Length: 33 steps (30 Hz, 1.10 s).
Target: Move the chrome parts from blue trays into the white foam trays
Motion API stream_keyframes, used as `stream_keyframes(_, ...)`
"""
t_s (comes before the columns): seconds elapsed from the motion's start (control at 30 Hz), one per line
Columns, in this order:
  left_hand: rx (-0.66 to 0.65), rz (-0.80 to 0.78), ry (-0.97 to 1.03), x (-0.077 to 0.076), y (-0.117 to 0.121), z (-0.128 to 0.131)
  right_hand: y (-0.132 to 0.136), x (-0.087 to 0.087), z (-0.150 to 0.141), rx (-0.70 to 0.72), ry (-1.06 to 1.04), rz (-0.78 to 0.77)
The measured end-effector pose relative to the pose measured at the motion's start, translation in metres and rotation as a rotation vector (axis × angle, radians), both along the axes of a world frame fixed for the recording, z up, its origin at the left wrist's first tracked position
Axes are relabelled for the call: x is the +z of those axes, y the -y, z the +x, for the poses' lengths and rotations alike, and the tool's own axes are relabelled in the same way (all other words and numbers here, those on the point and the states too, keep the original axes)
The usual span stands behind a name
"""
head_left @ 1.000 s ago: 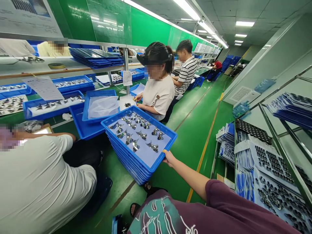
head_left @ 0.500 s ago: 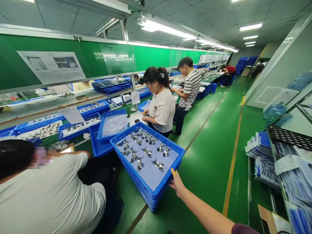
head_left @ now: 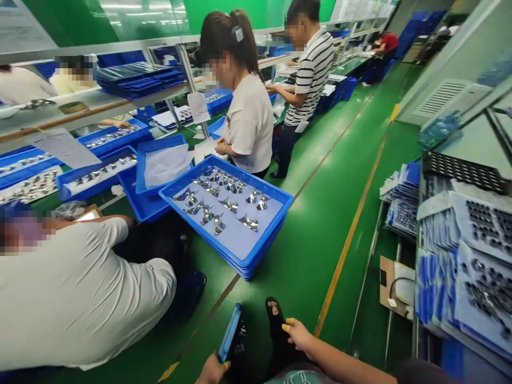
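Note:
My left hand point(head_left: 213, 369) is closed around a slim blue object point(head_left: 230, 333), seen nearly edge-on at the bottom of the view; its exact kind is unclear. To the right, my right hand point(head_left: 299, 336) hangs over the floor in front of my body, holding nothing, with yellow covers on its fingertips and its fingers slightly bent and apart. Ahead of both hands, apart from them, stands a stack of blue trays point(head_left: 244, 261). The top tray carries several shiny, curved metal pieces point(head_left: 229, 204) on a pale liner.
A seated person in a white shirt point(head_left: 88, 298) is close on my left. Two people point(head_left: 250, 117) work along the bench ahead. A rack point(head_left: 440, 266) with stacked blue sheets and parts stands at right. Green floor point(head_left: 320, 240) runs between.
My right hand has let go of the tray stack's near corner and drawn back towards me. My left hand with the blue object has come into view. The view has tilted down.

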State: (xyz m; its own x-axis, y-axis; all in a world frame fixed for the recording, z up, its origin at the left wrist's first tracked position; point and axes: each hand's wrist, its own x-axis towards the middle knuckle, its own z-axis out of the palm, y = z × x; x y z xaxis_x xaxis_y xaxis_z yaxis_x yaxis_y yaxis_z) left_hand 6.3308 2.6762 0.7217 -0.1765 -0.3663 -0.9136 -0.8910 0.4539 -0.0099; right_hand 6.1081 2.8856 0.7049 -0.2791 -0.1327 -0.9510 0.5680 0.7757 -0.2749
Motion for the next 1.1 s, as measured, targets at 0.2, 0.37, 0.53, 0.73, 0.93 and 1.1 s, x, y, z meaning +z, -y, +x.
stream_keyframes(0.2,-0.203,0.204,-0.181,-0.026,-0.008,-0.034,-0.049,-0.012,0.072,-0.165,-0.061,0.178)
stream_keyframes(0.37,-0.459,0.282,-0.144,-0.028,-0.028,-0.090,-0.090,-0.015,0.155,-0.120,-0.077,0.329)
stream_keyframes(0.53,-0.636,0.380,-0.152,-0.054,-0.065,-0.134,-0.105,-0.011,0.236,-0.071,0.020,0.362)
stream_keyframes(0.73,-0.821,0.441,-0.153,-0.092,-0.106,-0.175,-0.104,-0.008,0.295,-0.039,0.042,0.355)
stream_keyframes(0.93,-0.964,0.484,-0.121,-0.112,-0.171,-0.168,-0.104,-0.016,0.301,-0.032,0.143,0.398)
stream_keyframes(1.1,-1.057,0.576,-0.013,-0.127,-0.207,-0.097,-0.109,-0.026,0.293,0.038,0.181,0.374)
